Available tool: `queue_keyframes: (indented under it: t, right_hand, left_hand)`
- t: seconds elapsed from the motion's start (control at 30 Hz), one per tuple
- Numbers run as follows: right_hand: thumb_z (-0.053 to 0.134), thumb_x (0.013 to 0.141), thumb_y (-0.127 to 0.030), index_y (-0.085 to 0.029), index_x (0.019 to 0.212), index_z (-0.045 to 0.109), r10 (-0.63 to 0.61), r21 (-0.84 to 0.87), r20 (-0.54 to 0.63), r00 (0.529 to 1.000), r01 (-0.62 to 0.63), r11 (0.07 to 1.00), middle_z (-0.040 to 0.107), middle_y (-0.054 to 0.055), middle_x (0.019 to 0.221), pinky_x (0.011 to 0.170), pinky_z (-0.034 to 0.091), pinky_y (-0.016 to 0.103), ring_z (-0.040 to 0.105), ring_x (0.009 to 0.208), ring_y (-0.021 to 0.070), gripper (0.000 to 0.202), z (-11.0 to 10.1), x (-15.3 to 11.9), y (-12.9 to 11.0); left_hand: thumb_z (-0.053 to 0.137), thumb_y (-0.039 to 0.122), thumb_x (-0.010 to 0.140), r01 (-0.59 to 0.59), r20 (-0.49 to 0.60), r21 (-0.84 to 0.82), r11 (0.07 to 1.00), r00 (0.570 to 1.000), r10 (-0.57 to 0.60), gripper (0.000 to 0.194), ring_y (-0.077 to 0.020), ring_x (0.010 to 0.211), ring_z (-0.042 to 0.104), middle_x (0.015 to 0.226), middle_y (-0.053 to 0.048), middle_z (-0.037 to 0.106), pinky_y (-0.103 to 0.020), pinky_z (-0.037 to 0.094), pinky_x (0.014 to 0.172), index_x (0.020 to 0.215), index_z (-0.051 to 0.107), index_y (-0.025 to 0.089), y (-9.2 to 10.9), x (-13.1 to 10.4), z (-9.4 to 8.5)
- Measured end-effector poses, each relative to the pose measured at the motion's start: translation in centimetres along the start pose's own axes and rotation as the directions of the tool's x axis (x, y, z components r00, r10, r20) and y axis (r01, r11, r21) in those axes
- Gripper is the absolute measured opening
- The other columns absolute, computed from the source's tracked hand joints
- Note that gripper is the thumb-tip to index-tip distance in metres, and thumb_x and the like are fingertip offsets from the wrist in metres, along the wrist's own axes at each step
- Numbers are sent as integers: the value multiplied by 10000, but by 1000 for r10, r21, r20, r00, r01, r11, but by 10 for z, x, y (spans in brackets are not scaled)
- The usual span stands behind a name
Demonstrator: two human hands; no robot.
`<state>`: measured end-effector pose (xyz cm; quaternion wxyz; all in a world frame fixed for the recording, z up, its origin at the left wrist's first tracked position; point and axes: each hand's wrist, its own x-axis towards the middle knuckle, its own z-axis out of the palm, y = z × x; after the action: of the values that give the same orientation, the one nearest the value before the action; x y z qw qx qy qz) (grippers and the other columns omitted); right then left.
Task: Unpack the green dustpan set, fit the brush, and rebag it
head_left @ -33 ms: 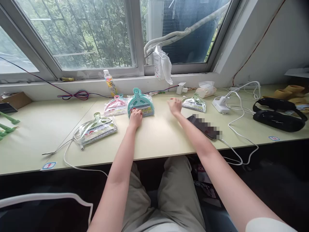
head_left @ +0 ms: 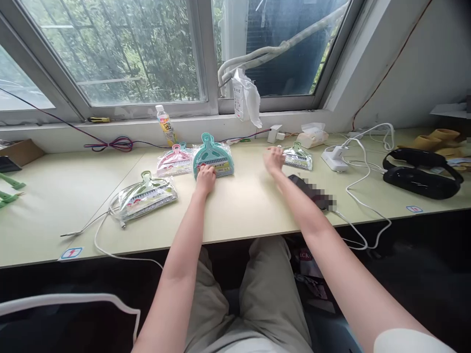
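My left hand [head_left: 205, 179] rests with curled fingers on the near edge of a teal dustpan-and-brush set in a clear wrapper [head_left: 213, 156], gripping it against the desk. My right hand [head_left: 274, 159] is stretched out with loose fingers at the left edge of a smaller green wrapped set [head_left: 299, 158]; whether it touches the wrapper is unclear. A pink wrapped set [head_left: 174, 161] lies just left of the teal one. Another green wrapped set [head_left: 147, 196] lies nearer me on the left.
A dark phone [head_left: 311, 192] on a white cable lies under my right forearm. A white charger [head_left: 334, 158], a black headset [head_left: 419, 174], a tissue pack [head_left: 312, 135], a drink bottle [head_left: 165, 125] and a white bag [head_left: 246, 100] stand along the pale desk [head_left: 243, 211] by the window.
My right hand has moved to the right, from the open desk to the edge of the small green set. My left hand stays on the teal set.
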<state>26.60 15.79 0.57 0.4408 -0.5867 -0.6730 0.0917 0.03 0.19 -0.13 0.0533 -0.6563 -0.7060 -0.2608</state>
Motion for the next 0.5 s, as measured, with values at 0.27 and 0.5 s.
queue_keyframes:
  t: [0.27, 0.5]
  right_hand:
    - [628, 906, -235, -74, 1306, 581, 593, -372, -108, 798, -585, 721, 555, 285, 1326, 1021, 452, 498, 524, 1273, 344, 434, -103, 37, 112]
    - [720, 851, -247, -24, 1216, 639, 587, -295, -25, 809, -567, 769, 633, 298, 1163, 920, 550, 416, 644, 1145, 347, 435, -111, 45, 116]
  left_hand:
    - [473, 194, 864, 53, 14, -45, 998, 999, -53, 277, -347, 1266, 476, 1248, -167, 567, -485, 406, 1081, 1101, 617, 188, -5, 6, 14]
    - [499, 177, 835, -48, -46, -102, 994, 998, 43, 430, -335, 1368, 421, 1410, -151, 507, -491, 353, 1149, 1260, 561, 193, -8, 6, 17]
